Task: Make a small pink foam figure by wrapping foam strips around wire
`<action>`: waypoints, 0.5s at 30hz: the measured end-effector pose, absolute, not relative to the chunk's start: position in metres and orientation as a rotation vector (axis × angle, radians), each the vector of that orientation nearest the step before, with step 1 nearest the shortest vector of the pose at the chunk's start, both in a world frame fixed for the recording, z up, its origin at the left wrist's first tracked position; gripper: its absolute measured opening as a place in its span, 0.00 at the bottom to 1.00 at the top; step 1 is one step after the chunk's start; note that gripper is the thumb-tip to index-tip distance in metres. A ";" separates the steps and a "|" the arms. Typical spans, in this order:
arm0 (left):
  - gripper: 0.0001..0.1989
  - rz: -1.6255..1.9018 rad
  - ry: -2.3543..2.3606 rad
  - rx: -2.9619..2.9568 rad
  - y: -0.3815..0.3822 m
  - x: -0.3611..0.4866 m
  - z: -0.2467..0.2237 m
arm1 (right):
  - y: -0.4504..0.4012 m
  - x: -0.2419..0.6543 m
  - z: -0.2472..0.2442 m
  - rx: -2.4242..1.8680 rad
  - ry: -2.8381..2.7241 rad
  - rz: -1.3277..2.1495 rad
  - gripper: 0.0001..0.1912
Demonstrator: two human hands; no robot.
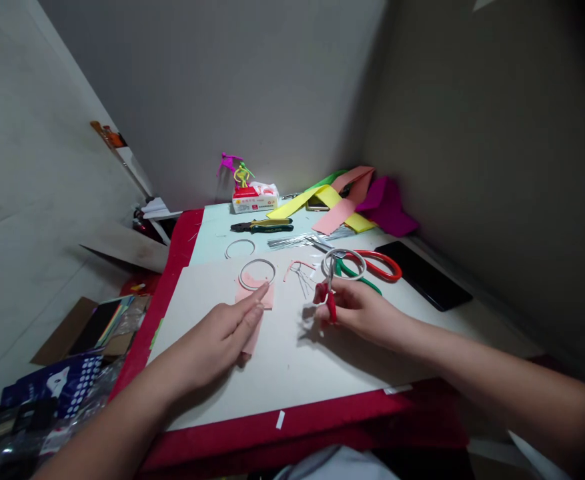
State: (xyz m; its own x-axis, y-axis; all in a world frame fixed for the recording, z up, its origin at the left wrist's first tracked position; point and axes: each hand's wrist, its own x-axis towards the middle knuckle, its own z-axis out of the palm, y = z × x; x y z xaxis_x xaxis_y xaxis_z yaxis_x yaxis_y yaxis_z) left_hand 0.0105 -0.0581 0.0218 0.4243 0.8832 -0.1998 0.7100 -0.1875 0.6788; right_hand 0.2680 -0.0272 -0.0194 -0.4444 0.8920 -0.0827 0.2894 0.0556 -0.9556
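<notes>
My left hand [222, 333] is closed with thumb and index finger together on a piece of pink crepe paper [263, 301]. Its index fingertip is at the lower edge of a thin metal ring [243, 268] that overlaps the paper. A narrower pink part shows beneath the thumb. My right hand [359, 308] grips small scissors by their red handles [331, 308], blades pointing away from me. Just beyond it lie a white ring [363, 264] and larger scissors with red-orange handles [392, 268]. Between my hands are bent wires [303, 280], one wrapped in pink.
A beige board [212, 413] covers the red-edged table [212, 441]. Farther back are pliers [262, 227], another ring [227, 253], loose wires [287, 242], a small box with figures [255, 202] and coloured crepe paper [386, 207]. A black phone [425, 275] lies at right.
</notes>
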 end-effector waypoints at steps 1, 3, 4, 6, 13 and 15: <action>0.30 0.371 1.296 1.857 -0.061 0.017 0.023 | -0.033 0.264 -0.022 -1.162 -1.741 1.450 0.12; 0.29 0.459 1.197 1.724 -0.066 0.029 0.024 | -0.041 0.252 -0.025 -1.061 -1.501 1.630 0.16; 0.28 0.490 1.160 1.681 -0.067 0.034 0.024 | -0.044 0.246 -0.026 -0.997 -1.363 1.722 0.19; 0.26 0.514 1.114 1.670 -0.068 0.040 0.025 | -0.048 0.235 -0.027 -0.964 -1.217 1.751 0.25; 0.21 0.496 1.328 1.983 -0.063 0.041 0.021 | -0.042 0.239 -0.025 -1.033 -1.360 1.642 0.20; 0.22 0.475 1.430 2.089 -0.064 0.040 0.017 | -0.034 0.253 -0.025 -1.087 -1.505 1.580 0.15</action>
State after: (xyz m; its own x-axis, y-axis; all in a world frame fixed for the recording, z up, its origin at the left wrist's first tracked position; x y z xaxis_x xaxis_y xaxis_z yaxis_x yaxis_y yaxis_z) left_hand 0.0400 -0.0637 0.0168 0.3687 0.9293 -0.0216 0.7314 -0.2757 0.6238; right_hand 0.2534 -0.0343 -0.0251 -0.4117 0.9047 -0.1095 0.0654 -0.0905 -0.9937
